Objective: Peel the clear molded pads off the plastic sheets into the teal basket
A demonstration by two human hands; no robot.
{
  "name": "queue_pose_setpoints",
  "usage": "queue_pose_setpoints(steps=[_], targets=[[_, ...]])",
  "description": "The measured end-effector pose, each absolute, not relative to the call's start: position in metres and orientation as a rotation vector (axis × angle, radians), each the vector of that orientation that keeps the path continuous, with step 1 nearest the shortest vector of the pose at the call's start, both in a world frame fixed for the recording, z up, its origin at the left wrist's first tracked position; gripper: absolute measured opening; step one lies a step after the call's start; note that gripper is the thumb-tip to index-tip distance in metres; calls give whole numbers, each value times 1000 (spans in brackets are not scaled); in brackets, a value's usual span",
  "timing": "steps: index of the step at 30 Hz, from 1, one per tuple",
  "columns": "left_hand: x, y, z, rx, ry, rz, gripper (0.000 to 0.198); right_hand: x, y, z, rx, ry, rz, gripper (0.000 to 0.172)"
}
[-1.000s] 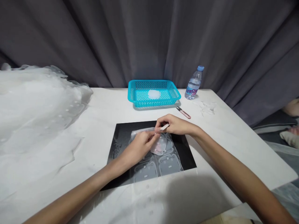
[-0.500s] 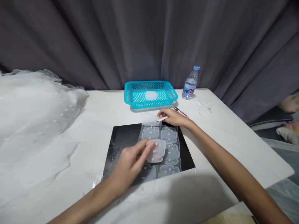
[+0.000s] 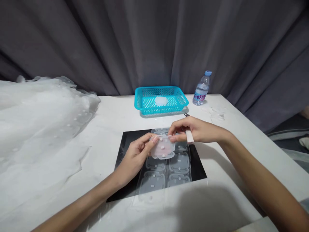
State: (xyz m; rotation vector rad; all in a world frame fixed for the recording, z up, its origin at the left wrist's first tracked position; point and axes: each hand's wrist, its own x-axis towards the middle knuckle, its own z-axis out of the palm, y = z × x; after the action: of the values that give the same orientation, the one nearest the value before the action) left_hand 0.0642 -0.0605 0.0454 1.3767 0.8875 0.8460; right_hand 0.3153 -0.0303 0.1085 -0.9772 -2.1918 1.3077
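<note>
Pinches a translucent patch (image 3: 163,147) from both sides, raised just above the black mat (image 3: 129,143) at the middle of the table (image 3: 241,138), toward its near edge. Grips the patch's left rim with the left hand (image 3: 137,154), thumb and fingertips pressed together on it. Nips the upper right rim with the right hand (image 3: 196,130), a small pale strip (image 3: 189,137) tucked among that hand's other fingers. Holds the patch nearly flat, with its broader side running left to right, parallel to the table's near edge. Spans the gap between the two hands with it, so neither hand is nearer than the other. Holds it directly over the far end of a sheet of matching patches (image 3: 169,167), laid lengthwise on the mat from far to near. Beyond the hands, at the far edge: a turquoise basket (image 3: 145,100) with a white clump (image 3: 161,101) inside, and a water bottle (image 3: 201,88) toward the far right corner. Over the left edge: heaped white tulle (image 3: 43,109).
</note>
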Motion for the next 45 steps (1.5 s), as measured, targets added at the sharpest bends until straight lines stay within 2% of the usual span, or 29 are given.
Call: queue_pose_setpoints(steps=[6, 11, 18, 23, 29, 41, 45], targets=[[64, -57, 48, 1146, 818, 876, 38, 309, -19, 103, -934, -2112, 1377, 30], [60, -57, 43, 1103, 785, 887, 36, 309, -16, 104, -904, -2088, 1372, 23], [58, -51, 41, 1064, 772, 863, 49, 316, -12, 95, -875, -2069, 1321, 17], [55, -44, 35, 1255, 763, 829, 31, 319, -7, 89, -879, -2052, 1337, 17], [55, -47, 40, 1354, 766, 838, 24, 321, -9, 93, -893, -2056, 1352, 21], [53, -51, 46, 1485, 837, 838, 24, 321, -18, 109, -878, -2090, 1275, 21], [54, -50, 46, 1490, 843, 834, 24, 323, -18, 106, -882, -2129, 1232, 33]])
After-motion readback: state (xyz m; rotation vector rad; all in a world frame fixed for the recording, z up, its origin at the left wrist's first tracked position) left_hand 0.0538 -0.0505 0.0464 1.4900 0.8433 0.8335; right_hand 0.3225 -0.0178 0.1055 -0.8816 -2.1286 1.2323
